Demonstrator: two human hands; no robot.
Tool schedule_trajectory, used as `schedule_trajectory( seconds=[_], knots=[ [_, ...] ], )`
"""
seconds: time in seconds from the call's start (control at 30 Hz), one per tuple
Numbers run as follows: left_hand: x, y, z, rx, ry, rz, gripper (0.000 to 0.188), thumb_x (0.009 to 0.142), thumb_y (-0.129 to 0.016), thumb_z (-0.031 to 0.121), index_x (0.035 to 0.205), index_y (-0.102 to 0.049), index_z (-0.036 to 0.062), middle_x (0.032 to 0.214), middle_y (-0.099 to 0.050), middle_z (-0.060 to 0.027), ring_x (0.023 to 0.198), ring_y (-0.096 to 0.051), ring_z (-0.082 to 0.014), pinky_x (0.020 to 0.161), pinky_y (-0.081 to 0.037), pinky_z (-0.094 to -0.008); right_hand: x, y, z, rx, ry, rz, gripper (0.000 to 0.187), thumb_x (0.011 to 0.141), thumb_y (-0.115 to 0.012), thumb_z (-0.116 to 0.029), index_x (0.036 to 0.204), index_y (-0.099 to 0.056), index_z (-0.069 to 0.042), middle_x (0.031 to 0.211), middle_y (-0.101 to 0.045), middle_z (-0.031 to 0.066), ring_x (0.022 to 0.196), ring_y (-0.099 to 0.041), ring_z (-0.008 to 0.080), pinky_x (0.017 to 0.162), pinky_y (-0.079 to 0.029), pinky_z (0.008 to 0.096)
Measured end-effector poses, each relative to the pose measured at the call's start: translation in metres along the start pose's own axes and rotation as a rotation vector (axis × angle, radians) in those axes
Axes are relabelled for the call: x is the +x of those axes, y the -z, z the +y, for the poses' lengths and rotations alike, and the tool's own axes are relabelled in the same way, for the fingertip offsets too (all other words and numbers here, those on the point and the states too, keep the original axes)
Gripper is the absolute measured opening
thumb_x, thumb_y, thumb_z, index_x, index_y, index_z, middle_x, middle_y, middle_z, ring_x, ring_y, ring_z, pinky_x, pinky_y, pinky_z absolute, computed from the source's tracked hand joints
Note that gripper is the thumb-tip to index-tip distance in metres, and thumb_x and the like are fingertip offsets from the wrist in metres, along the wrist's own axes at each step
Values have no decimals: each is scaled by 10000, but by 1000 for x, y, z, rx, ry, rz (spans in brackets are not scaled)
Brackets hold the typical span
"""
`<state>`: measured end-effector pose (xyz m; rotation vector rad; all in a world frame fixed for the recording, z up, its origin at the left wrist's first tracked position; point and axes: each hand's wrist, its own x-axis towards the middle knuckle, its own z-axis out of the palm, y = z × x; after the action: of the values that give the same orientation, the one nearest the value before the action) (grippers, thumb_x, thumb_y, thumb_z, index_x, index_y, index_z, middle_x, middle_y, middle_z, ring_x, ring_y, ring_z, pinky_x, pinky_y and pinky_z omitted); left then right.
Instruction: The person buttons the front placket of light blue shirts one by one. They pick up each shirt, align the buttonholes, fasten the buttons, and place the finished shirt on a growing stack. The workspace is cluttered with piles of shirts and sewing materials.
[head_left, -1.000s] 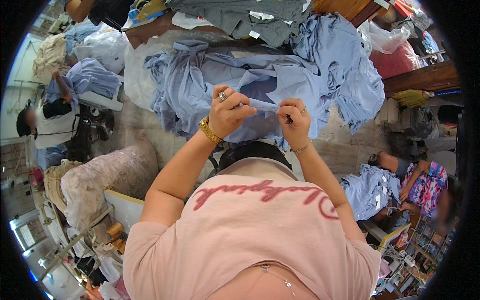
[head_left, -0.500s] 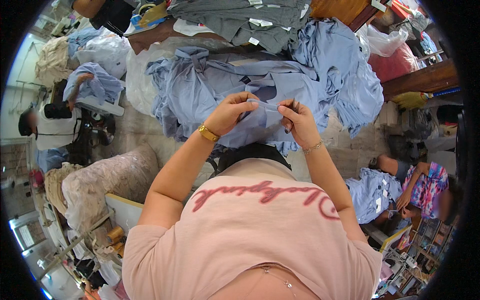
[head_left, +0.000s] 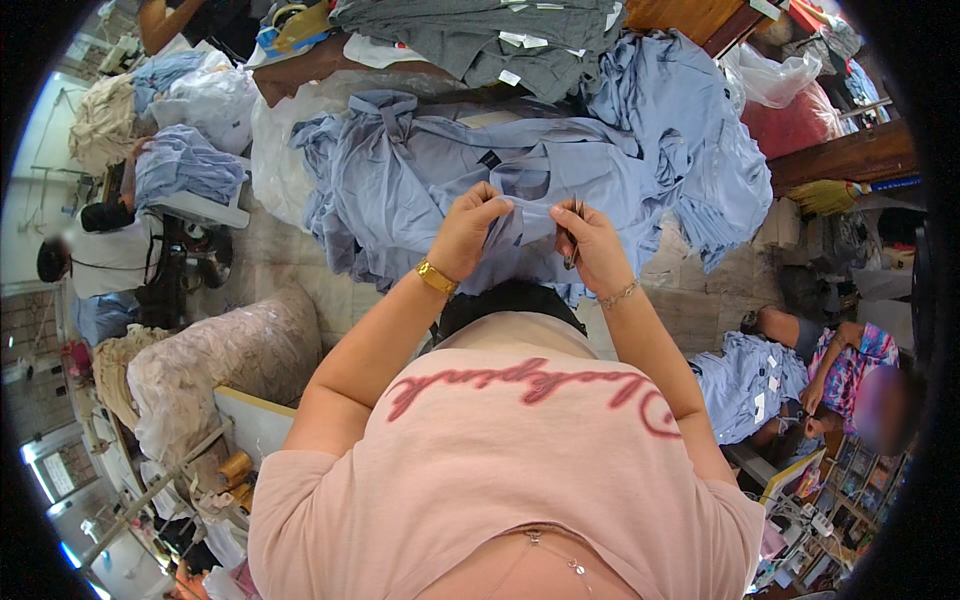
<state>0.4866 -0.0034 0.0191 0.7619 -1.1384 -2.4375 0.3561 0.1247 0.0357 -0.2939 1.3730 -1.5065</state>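
Note:
A pile of light blue garments (head_left: 400, 170) lies before me, a dark neck label showing near its middle. My left hand (head_left: 468, 235), with a gold watch at the wrist, is closed in a pinch on an edge of one light blue garment (head_left: 530, 216). A short stretch of that edge spans to my right hand (head_left: 597, 250), whose thumb and fingers pinch its other end. Also held in the right hand are small dark thread snips (head_left: 573, 238), pointing up between the fingers. The palm side of both hands is hidden.
Grey garments (head_left: 470, 40) with white tags lie beyond the blue pile. At left, a person (head_left: 110, 245) handles blue cloth near a big plastic-wrapped bundle (head_left: 220, 350). Another person (head_left: 850, 370) sits at right beside tagged blue garments (head_left: 745, 385). A broom (head_left: 820, 195) lies far right.
My left hand has shifted slightly right, closer to my right hand. The snips in my right hand have turned more upright. The person at right has leaned the head nearer.

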Motion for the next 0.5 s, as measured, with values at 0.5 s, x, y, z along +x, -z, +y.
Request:
schedule_trajectory(
  seconds=[0.5],
  knots=[
    [-8,-6,-2,75,-32,6,186,819,-504,47,983,-575,-1,859,-580,-21,731,-532,-83,679,-423,-204,-4,-5,1,-81,101,-5,147,782,-611,-114,888,-546,-35,641,-473,-39,500,-400,45,469,-314,167]
  ],
)
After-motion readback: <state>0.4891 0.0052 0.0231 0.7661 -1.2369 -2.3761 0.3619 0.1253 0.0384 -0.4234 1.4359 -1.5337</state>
